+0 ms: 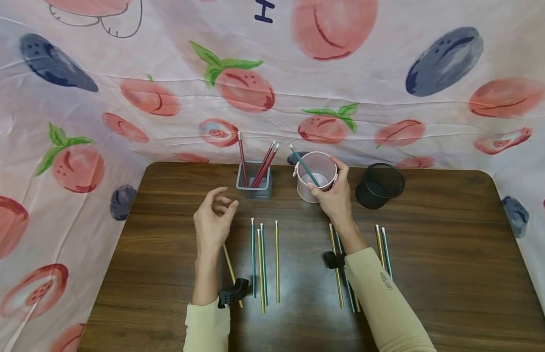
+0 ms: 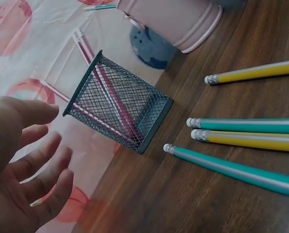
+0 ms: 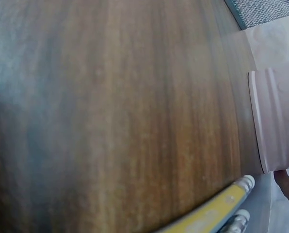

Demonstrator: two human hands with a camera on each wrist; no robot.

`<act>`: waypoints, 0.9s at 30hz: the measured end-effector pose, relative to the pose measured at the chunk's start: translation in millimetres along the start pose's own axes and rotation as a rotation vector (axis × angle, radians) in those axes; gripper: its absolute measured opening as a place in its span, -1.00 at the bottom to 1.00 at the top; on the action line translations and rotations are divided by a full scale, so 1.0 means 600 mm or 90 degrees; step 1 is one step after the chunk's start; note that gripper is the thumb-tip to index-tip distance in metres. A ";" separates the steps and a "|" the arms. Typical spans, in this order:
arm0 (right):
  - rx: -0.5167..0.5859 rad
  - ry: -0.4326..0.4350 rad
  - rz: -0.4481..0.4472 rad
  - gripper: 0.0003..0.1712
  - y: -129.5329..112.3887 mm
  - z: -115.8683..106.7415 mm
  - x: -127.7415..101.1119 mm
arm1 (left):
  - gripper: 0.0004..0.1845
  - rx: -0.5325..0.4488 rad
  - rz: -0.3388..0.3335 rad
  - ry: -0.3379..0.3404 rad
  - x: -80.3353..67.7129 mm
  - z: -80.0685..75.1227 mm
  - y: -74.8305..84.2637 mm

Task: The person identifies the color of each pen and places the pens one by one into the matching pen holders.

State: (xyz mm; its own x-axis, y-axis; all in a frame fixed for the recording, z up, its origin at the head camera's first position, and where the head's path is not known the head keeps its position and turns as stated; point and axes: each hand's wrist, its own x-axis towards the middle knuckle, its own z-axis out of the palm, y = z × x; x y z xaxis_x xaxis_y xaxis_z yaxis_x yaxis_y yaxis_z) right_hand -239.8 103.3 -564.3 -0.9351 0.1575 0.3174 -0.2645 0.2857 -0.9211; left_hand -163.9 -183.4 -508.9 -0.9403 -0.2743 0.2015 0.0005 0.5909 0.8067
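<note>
My right hand (image 1: 336,198) grips the right side of a small pink bucket (image 1: 305,190), thumb at its front rim and fingers round the far side. A teal pencil (image 1: 300,161) leans inside the bucket, its eraser end above the left rim. In the right wrist view one fingertip (image 3: 287,187) shows against the pink wall. Fingers loosely bent and holding nothing, my left hand (image 1: 212,215) hovers left of a square mesh pencil holder (image 1: 256,193). Several red pencils (image 1: 265,166) stand in that holder, eraser ends up.
A round black mesh cup (image 1: 373,195) stands right of the bucket. Yellow and teal pencils (image 1: 277,264) lie on the wooden table (image 1: 158,234) between my arms, and more lie around my right forearm. A fruit-print cloth (image 1: 272,122) hangs behind the table.
</note>
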 end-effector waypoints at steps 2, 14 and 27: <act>-0.009 -0.002 0.004 0.04 0.001 0.000 -0.002 | -0.58 0.009 -0.012 -0.012 -0.003 0.001 -0.001; -0.019 -0.002 0.012 0.03 -0.003 0.002 -0.006 | -0.46 0.120 -0.135 -0.156 -0.029 0.010 -0.009; -0.019 0.000 0.001 0.04 -0.003 -0.001 0.000 | -0.37 0.116 -0.159 -0.202 -0.040 0.028 -0.018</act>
State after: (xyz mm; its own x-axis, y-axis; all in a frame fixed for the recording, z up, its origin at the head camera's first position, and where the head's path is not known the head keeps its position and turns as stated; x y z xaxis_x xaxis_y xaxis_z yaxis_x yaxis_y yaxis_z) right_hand -239.0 103.3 -562.6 -0.9354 0.1587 0.3161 -0.2560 0.3131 -0.9146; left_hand -147.0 -170.4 -531.7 -0.9620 -0.1960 -0.1902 -0.2730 0.6686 0.6917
